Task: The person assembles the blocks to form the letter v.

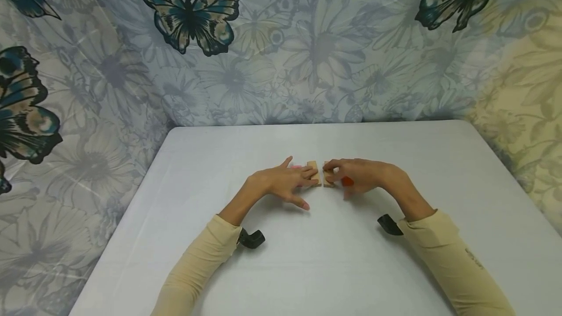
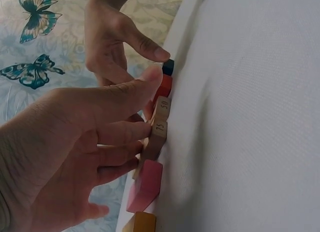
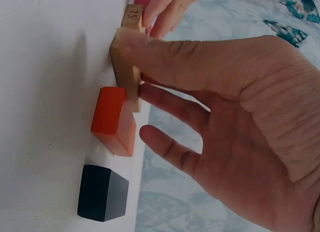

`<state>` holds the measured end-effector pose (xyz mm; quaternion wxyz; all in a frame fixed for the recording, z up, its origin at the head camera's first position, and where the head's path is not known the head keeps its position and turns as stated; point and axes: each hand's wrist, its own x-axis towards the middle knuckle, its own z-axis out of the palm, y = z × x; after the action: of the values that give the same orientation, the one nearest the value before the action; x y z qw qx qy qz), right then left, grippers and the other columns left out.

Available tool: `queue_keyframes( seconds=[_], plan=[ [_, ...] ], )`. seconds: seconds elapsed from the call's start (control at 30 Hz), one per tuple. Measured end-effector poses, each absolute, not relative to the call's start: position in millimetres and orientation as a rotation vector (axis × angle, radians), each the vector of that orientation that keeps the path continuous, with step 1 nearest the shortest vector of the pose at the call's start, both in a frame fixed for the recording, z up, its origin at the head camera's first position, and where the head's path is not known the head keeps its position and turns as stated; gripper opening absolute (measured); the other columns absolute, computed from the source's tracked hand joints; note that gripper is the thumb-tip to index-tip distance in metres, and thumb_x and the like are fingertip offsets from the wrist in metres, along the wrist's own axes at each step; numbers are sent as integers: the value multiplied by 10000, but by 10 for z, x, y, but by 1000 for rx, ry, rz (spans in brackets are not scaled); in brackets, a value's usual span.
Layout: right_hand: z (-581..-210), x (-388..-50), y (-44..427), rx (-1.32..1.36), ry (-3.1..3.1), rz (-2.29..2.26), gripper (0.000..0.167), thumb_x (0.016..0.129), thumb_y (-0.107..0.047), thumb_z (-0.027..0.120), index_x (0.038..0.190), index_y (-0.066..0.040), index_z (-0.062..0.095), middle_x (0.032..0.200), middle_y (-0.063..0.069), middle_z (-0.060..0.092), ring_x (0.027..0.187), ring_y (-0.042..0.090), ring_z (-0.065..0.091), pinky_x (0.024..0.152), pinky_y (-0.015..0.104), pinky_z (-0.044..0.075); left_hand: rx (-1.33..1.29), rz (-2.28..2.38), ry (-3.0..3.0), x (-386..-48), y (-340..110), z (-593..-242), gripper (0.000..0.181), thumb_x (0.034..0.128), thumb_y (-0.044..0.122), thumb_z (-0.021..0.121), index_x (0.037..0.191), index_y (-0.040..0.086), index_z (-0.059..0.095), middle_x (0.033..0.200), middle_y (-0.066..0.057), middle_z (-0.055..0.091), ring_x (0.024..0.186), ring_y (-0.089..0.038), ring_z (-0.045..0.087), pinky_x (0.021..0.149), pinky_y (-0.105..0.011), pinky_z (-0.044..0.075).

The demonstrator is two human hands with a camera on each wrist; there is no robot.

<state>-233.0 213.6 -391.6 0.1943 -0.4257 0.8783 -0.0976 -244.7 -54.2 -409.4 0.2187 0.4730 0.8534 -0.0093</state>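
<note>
Two small wooden blocks stand side by side with a narrow gap near the table's middle. In the left wrist view one is marked 75 [image 2: 159,128] and the other 50 [image 2: 163,107]. My left hand [image 1: 283,181] lies at the 75 block with fingers extended against its far side and the thumb held apart. My right hand [image 1: 364,174] reaches over the 50 block [image 3: 125,64]. Its fingertips are at that block's far side, while the thumb hangs clear, slightly blurred in the head view. An orange-red block [image 3: 109,112] stands beneath the right hand.
Beyond the orange-red block stands a dark block [image 3: 97,193]. On the other side of the 75 block are a pink block [image 2: 146,185] and a yellow block [image 2: 141,223]. All are on a white table [image 1: 307,267] that meets a butterfly-patterned backdrop [image 1: 281,87].
</note>
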Motion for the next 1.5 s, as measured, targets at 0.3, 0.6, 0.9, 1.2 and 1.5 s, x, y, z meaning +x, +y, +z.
queue_keyframes(
  seconds=[0.3, 0.6, 0.9, 1.2, 1.5],
  plan=[
    [-3911, -2324, 2107, -1201, 2453, -287, 538, 894, -205, 838, 1383, -44, 681, 1564, 225, 495, 1475, 476, 452, 1171, 623, 424, 1311, -66, 2365, -2406, -526, -4085, 858, 965, 676, 602, 1655, 257, 309, 1776, -20, 136, 1662, -180, 107, 1305, -679, 11],
    [-3893, -2302, 2082, -1164, 2444, -287, 594, 902, -209, 834, 1435, -41, 634, 1579, 228, 472, 1483, 470, 436, 1181, 624, 412, 1305, -90, 2349, -2387, -502, -4074, 869, 970, 681, 591, 1661, 244, 298, 1778, -30, 115, 1657, -167, 120, 1303, -686, 35],
    [-3894, -2313, 2088, -1146, 2437, -272, 615, 902, -224, 835, 1450, -46, 620, 1606, 231, 447, 1501, 481, 408, 1188, 650, 389, 1304, -98, 2344, -2388, -490, -4074, 880, 969, 684, 588, 1665, 237, 287, 1779, -37, 102, 1659, -169, 105, 1299, -695, 40],
    [-3883, -2314, 2112, -1149, 2426, -270, 618, 901, -207, 835, 1456, -49, 614, 1626, 233, 420, 1513, 490, 390, 1185, 652, 391, 1297, -103, 2343, -2388, -487, -4084, 892, 969, 689, 582, 1669, 235, 266, 1782, -27, 84, 1659, -173, 101, 1297, -699, 41],
    [-3878, -2310, 2119, -1137, 2421, -258, 615, 900, -194, 835, 1461, -66, 615, 1647, 217, 401, 1528, 484, 374, 1191, 645, 390, 1302, -104, 2351, -2375, -485, -4076, 879, 977, 682, 575, 1665, 222, 282, 1779, -39, 107, 1659, -178, 111, 1294, -704, 54]
  ],
)
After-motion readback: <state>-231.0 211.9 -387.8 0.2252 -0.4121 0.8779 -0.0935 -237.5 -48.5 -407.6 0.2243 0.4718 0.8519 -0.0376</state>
